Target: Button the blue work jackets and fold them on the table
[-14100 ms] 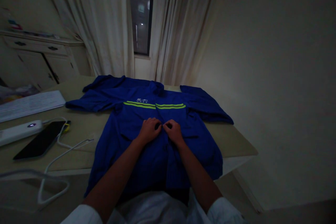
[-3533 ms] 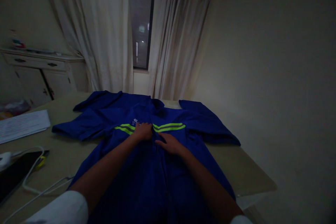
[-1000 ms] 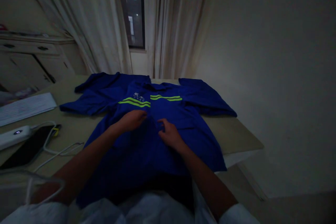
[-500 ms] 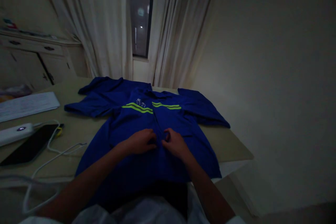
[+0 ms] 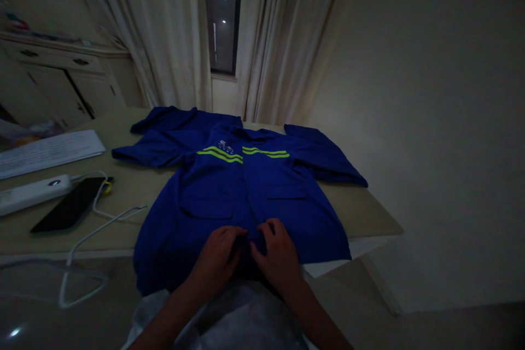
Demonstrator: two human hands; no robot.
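Blue fabric, dark and slightly creased, makes up the long-sleeved work jacket with yellow-green chest stripes (image 5: pixel 213 186) that is laid front upward on the pale, flat-topped table (image 5: pixel 361 213). Its collar is turned to the far side and its lower hem is brought to the near edge, where the left part hangs over; by this placement, it seems, the front opening is kept facing up and within reach of both hands. Its sleeves are spread to left and right, probably so that the body is left uncovered.

At the hem, the opening is flanked by the left hand (image 5: pixel 220 254) and the right hand (image 5: pixel 281 257), set close together but apart. Fingers of both are curled and partly open, and on the right hand the thumb is held away from the forefinger. Jacket cloth appears to be touched by both; whether it is pinched cannot be told in the dim light.

Farther left, a black, flat, phone-like slab (image 5: pixel 71 205), a white, oblong device (image 5: pixel 35 196), a thin white cable (image 5: pixel 77 246) and printed white paper sheets (image 5: pixel 49 152) are kept beside the jacket, apparently out of its way. Beyond the table, the window (image 5: pixel 221 16) is flanked by cream fabric curtains (image 5: pixel 168 27).
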